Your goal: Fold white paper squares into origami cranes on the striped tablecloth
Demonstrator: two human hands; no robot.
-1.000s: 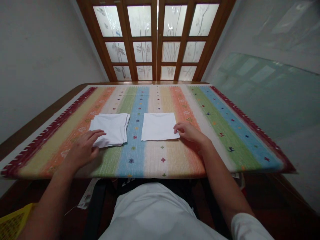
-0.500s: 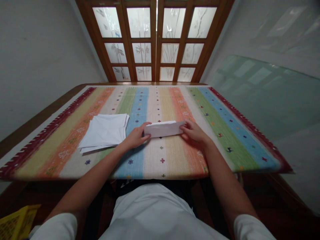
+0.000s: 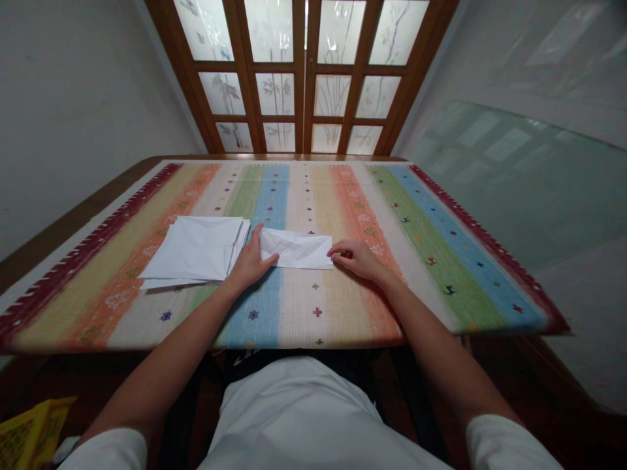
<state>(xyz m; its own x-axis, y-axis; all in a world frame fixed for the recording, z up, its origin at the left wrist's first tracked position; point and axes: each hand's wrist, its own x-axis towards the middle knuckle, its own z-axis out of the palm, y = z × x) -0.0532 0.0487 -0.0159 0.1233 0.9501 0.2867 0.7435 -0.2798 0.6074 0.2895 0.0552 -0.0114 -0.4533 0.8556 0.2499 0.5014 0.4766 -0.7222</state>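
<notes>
The pile (image 3: pixel 196 245) lies on the cloth (image 3: pixel 318 329). Just beside it, the left hand (image 3: pixel 249 262) grips the strip (image 3: pixel 300 249) at one end. The right hand (image 3: pixel 360 259) touches the other; I can't tell if it pinches. Looks like folding; next calls for neat edges.

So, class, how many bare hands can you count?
2: the left hand at the left end of the creased white paper rectangle, the right hand at its right end.
</notes>
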